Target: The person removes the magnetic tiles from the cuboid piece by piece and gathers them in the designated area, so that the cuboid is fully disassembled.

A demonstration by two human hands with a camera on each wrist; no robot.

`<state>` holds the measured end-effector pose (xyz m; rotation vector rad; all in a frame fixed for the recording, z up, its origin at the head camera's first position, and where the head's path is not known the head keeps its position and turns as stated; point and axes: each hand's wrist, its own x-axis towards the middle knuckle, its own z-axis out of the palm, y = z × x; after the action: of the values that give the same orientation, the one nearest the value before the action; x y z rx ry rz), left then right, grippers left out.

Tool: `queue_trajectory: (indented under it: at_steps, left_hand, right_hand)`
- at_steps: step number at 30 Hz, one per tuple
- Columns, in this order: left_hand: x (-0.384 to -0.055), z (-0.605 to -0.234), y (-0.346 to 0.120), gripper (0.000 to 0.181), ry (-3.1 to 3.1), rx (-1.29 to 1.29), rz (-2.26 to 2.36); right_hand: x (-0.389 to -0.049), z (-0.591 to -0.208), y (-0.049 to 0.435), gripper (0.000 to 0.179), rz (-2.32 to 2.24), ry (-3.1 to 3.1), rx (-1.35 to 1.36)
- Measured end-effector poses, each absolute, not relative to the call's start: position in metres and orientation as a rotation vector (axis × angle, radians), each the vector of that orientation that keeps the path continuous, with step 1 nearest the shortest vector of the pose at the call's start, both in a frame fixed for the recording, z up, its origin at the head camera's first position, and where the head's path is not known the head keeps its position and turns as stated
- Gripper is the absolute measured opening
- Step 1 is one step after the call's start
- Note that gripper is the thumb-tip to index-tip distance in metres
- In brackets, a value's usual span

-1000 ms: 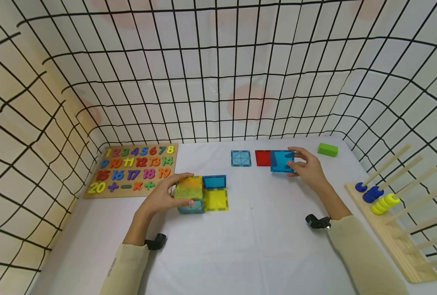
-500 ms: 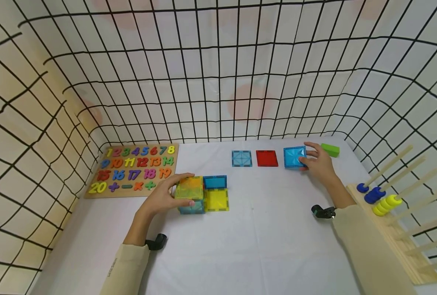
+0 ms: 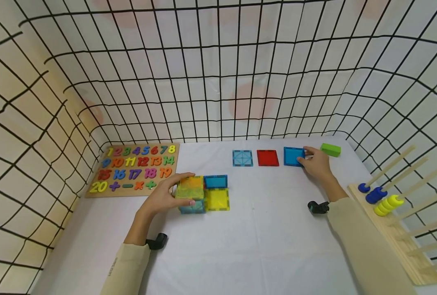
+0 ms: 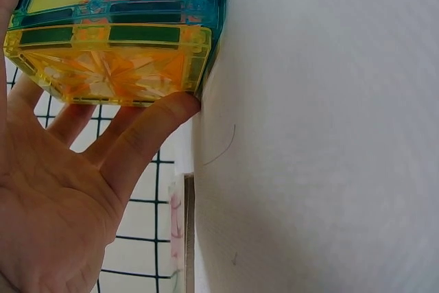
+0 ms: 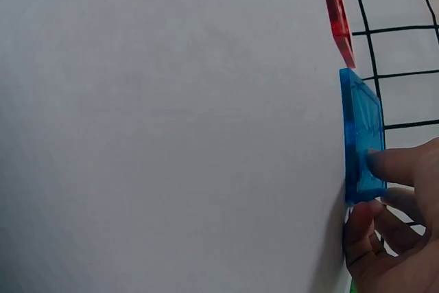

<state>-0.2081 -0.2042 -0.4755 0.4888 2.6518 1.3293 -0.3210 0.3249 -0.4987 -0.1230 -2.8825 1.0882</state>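
Observation:
My left hand [image 3: 163, 194] grips a small cube of see-through magnetic tiles, thumb along the near side and fingers round the far side. Its top tile [image 3: 190, 187] is yellow; in the left wrist view the cube's yellow face [image 4: 103, 70] meets a teal one. Attached at its right are a yellow tile [image 3: 217, 199], flat on the table, and a blue tile [image 3: 215, 181] behind it. Farther right, my right hand [image 3: 317, 164] pinches a blue magnetic tile [image 3: 292, 156] by its right edge. The thumb lies on its face in the right wrist view, the tile [image 5: 360, 121] close to the cloth.
A light blue tile [image 3: 242, 158] and a red tile [image 3: 267, 158] lie in a row left of the held one. A green block [image 3: 331, 150] is behind my right hand. Number board [image 3: 130, 192] at left, wooden bead rack [image 3: 395, 241] at right; black-grid cloth [image 3: 218, 82] rises around.
My right hand has carried the blue tile rightward off the red one, then lowered it flat toward the table, uncovering the red tile. The left hand and its cube stay put.

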Motion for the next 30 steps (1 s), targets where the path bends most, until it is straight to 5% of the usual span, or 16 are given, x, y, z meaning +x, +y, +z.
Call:
queue_trajectory:
  at_steps: [19,30]
  left_hand:
    - [-0.208,-0.477,-0.205,0.083,2.643,0.507,1.354]
    - [-0.207,-0.476,-0.204,0.083,2.652,0.513,1.338]
  right_hand:
    - [-0.326,-0.490,0.322,0.057,0.924,-3.030,-0.015]
    - [-0.297,-0.484,0.310,0.058,1.178,-2.826,-0.030]
